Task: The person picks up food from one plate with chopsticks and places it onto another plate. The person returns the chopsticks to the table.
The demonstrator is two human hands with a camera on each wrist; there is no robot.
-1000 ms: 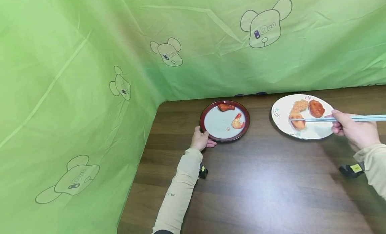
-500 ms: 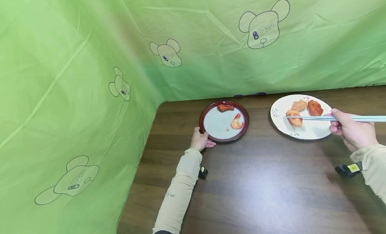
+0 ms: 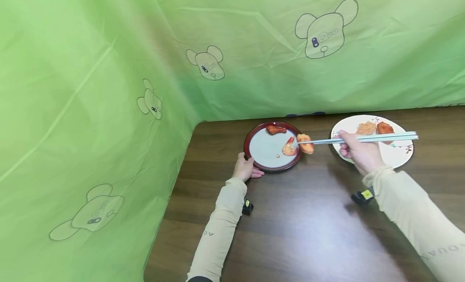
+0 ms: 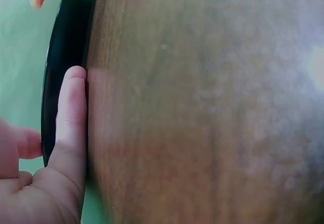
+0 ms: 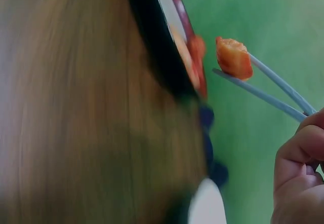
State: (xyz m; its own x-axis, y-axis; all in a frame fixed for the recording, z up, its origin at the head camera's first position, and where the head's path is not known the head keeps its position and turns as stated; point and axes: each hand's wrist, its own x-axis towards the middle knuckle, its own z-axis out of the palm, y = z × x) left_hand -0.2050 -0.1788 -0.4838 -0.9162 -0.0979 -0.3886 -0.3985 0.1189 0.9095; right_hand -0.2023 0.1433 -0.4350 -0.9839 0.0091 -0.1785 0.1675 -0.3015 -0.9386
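Step in hand: carrying a food piece (image 3: 305, 144) between plates. Right hand (image 3: 357, 152) grips pale blue chopsticks (image 3: 357, 139); their tips pinch the orange piece, which is in the air over the right rim of the red plate (image 3: 251, 135), not yet resting on it. The right wrist view confirms this: piece (image 5: 234, 58) clamped between the two sticks (image 5: 273, 89), clear of the plate edge.

Left hand (image 3: 244, 168) is at the near-left rim of the red plate, fingers curled on the edge; in the left wrist view one finger (image 4: 71, 117) lies along the dark rim (image 4: 61, 57), so it looks to be steadying the plate.

Already on the red plate: a shrimp (image 3: 289, 146), just left of the held piece, and a drumstick (image 3: 275, 129) at the far side. The white plate (image 3: 396, 154) to the right holds two more pieces (image 3: 374, 128). Both plates sit on the wooden bench (image 3: 308, 217), with a green sheet (image 3: 109, 92) behind and to the left.

Judgement on next move: bring the tips further left over bare plate, lower, then ease the sticks apart. The free spot is the near-centre; the shrimp lies close to the carrying path, so the piece should be kept from nudging it.
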